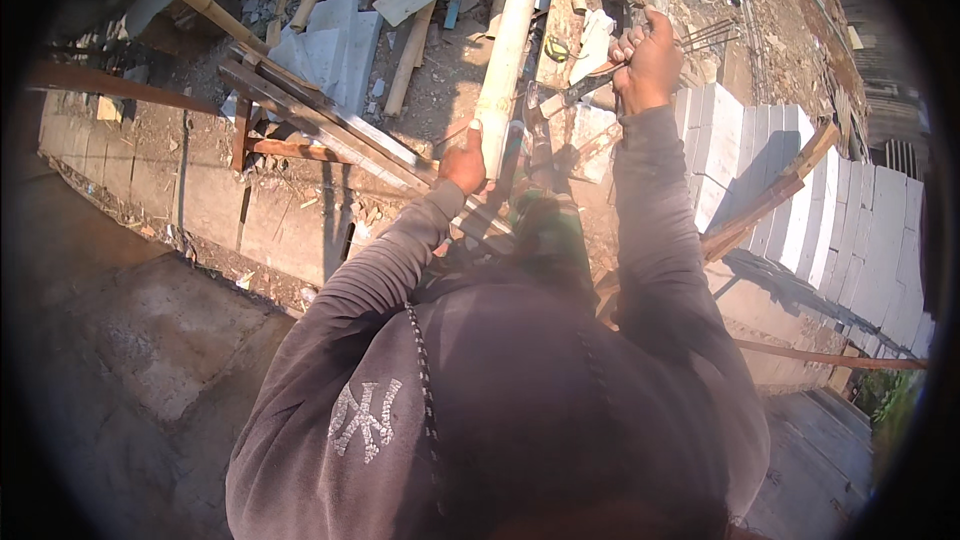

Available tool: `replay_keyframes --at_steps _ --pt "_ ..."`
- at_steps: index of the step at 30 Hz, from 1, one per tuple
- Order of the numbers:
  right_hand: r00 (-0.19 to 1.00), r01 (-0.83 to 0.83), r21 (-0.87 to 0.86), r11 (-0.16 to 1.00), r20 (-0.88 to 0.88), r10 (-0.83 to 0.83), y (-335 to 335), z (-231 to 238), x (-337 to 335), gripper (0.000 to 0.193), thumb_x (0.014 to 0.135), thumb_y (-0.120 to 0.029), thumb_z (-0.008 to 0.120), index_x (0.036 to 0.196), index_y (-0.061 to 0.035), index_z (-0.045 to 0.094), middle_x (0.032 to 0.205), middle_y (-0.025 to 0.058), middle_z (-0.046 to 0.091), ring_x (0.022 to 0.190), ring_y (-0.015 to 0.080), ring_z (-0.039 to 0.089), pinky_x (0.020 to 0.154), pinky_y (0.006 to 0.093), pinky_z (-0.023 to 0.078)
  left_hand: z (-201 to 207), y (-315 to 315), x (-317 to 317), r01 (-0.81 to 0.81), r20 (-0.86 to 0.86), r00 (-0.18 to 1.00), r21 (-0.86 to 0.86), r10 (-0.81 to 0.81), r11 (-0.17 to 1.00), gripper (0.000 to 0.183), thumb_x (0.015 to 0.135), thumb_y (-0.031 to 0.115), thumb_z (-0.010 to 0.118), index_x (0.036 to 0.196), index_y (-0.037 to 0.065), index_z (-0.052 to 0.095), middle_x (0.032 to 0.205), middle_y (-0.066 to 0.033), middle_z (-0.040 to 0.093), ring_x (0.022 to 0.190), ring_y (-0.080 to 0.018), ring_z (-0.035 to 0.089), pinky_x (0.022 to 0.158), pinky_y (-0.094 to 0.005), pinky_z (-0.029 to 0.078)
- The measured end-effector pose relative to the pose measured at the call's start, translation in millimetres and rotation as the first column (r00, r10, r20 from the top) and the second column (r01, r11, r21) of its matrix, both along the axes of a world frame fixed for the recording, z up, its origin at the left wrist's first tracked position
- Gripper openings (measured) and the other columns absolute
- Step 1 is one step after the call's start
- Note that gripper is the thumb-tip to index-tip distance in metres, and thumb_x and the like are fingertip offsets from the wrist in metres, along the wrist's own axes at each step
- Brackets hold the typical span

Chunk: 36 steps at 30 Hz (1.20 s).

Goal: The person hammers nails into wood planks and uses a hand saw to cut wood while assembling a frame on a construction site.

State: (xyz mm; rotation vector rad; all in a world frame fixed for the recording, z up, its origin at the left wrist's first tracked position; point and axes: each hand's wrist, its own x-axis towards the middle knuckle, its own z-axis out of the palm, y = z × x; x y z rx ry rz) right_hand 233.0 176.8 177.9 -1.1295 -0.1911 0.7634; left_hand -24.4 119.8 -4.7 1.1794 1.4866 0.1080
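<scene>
My left hand (463, 162) is closed around the near end of a pale bamboo pole (508, 62), its thumb lying along the top. The pole runs away from me toward the far edge of the view. To the right, my raised right hand (648, 60) is closed on a dark tool with a brown handle (580, 90). That tool points down and left toward the bamboo; whether it is a blade or a hammer I cannot tell. On a board between pole and tool lies a small yellow-green and black object (557, 49), resembling a tape measure.
White blocks (765, 160) are stacked in a row at the right, with a wooden beam (775, 205) leaning across them. Left of the pole are a wooden frame (320, 115), broken pale slabs (335, 55) and loose boards. Thin metal rods (708, 36) stick out beyond my right hand.
</scene>
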Motion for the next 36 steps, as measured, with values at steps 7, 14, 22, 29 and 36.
replay_keyframes --at_steps 7,14,22,29,36 --pt "0.943 0.120 0.175 0.977 0.287 -0.167 -81 33 -68 0.027 0.100 -0.019 0.065 0.080 -0.0091 0.050 0.061 0.0006 0.041 0.049 0.0131 0.040 0.047 0.0325 0.037 36 -20 55 -0.306 0.385 0.829 -0.297 0.407 0.905 0.100 0.104 0.073 0.031 0.118 -0.020 0.063 0.118 -0.0352 0.068 0.108 -0.0427 0.067 0.097 -0.0446 0.049" --pt "0.947 0.275 0.124 0.953 0.134 -0.291 -92 26 -6 0.029 0.101 -0.018 0.063 0.077 -0.0084 0.049 0.060 0.0013 0.040 0.049 0.0135 0.040 0.050 0.0314 0.037 39 -44 65 -0.122 0.309 0.934 -0.200 0.181 0.972 0.100 0.104 0.075 0.028 0.125 -0.017 0.062 0.117 -0.0333 0.068 0.100 -0.0404 0.071 0.080 -0.0445 0.055" --pt "0.921 0.264 0.203 0.943 0.237 -0.309 -127 15 -48 0.028 0.099 -0.017 0.063 0.075 -0.0079 0.051 0.056 0.0013 0.041 0.047 0.0123 0.041 0.047 0.0315 0.039 -46 -44 77 -0.177 0.310 0.920 -0.215 0.239 0.960 0.093 0.104 0.072 0.036 0.121 -0.015 0.062 0.110 -0.0267 0.069 0.090 -0.0348 0.074 0.058 -0.0422 0.066" --pt "0.995 -0.101 0.026 0.995 -0.022 0.102 -52 15 90 0.038 0.101 -0.023 0.065 0.070 -0.0144 0.045 0.053 -0.0035 0.034 0.043 0.0112 0.035 0.044 0.0307 0.034 31 -47 54 -0.097 0.333 0.929 -0.205 0.163 0.974 0.090 0.106 0.070 0.033 0.123 -0.013 0.062 0.100 -0.0241 0.071 0.073 -0.0359 0.075 0.054 -0.0408 0.065" --pt "0.851 -0.523 0.185 0.832 0.152 0.502 -42 27 66 0.034 0.104 -0.025 0.058 0.074 -0.0133 0.047 0.055 -0.0051 0.030 0.046 0.0104 0.032 0.045 0.0305 0.031 22 -34 32 -0.092 0.499 0.840 -0.256 0.213 0.962 0.088 0.106 0.071 0.031 0.129 -0.008 0.061 0.101 -0.0229 0.072 0.071 -0.0343 0.076 0.053 -0.0387 0.064"
